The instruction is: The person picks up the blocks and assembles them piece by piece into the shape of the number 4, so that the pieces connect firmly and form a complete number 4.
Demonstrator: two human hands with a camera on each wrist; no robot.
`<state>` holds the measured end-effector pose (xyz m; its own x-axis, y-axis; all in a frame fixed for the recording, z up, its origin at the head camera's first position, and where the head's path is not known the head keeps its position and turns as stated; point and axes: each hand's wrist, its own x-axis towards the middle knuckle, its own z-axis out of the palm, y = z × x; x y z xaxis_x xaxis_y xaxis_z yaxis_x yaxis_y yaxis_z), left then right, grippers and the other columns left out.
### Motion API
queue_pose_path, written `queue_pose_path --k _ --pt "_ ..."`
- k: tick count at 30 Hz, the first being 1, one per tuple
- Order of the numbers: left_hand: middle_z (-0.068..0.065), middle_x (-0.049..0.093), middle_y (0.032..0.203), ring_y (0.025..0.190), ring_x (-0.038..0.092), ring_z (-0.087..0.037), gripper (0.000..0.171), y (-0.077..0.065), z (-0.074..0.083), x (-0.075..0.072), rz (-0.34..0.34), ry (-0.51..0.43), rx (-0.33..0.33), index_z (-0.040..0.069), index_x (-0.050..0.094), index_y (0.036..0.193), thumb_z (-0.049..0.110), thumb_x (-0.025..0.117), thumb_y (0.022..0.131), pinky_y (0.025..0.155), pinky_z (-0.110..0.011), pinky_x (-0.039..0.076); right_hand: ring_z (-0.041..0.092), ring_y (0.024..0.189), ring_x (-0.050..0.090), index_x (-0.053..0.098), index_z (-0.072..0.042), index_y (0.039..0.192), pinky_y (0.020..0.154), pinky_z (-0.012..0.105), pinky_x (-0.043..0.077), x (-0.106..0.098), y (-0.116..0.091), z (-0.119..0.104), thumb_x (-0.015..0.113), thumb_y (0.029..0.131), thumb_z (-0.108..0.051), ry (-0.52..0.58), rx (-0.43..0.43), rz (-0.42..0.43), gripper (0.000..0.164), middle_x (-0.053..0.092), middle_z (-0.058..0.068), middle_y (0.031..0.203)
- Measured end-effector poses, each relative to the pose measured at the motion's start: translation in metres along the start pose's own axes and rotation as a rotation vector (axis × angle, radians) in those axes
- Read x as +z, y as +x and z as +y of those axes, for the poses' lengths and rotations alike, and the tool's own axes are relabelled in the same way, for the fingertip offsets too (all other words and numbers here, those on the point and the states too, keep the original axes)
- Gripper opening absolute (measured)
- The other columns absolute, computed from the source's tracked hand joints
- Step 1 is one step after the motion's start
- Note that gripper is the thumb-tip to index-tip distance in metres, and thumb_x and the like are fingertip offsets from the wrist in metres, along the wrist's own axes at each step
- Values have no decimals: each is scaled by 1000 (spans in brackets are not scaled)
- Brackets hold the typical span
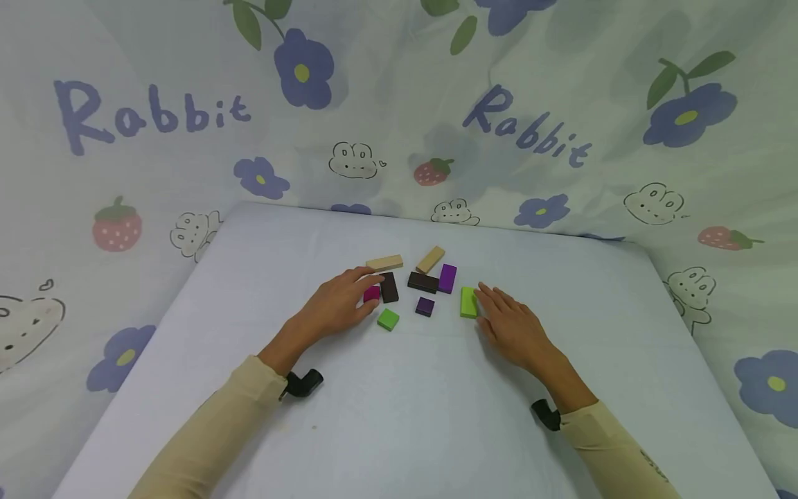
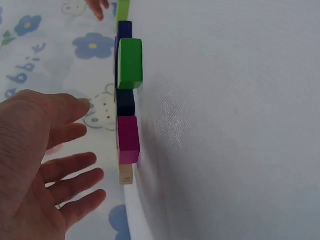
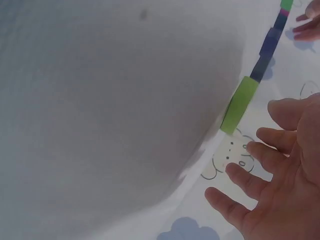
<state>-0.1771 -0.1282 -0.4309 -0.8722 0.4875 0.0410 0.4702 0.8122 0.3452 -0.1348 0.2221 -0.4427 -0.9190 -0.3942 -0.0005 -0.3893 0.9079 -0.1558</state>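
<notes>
Over the white table (image 1: 399, 409) | left hand (image 1: 339, 305) loosely spread near magenta block (image 1: 370, 294) | right hand (image 1: 512, 327) loosely spread beside lime block (image 1: 467, 303) | hands apart

I can't pin rm type; looks like a cloth-lined tabletop nook: white tbl (image 1: 411, 402), rabbit/flower-print cloth (image 1: 386, 111) on 3 sides.
</notes>
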Motion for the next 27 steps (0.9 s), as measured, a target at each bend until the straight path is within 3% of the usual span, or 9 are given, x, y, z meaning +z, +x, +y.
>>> queue_pose_path --k 27 --pt "-13 54 143 130 53 -31 47 21 -7 7 20 -9 45 12 59 141 26 69 98 105 -50 46 38 144 37 39 -9 155 108 62 37 2 1 0 54 106 -26 -1 34 -45 54 33 10 163"
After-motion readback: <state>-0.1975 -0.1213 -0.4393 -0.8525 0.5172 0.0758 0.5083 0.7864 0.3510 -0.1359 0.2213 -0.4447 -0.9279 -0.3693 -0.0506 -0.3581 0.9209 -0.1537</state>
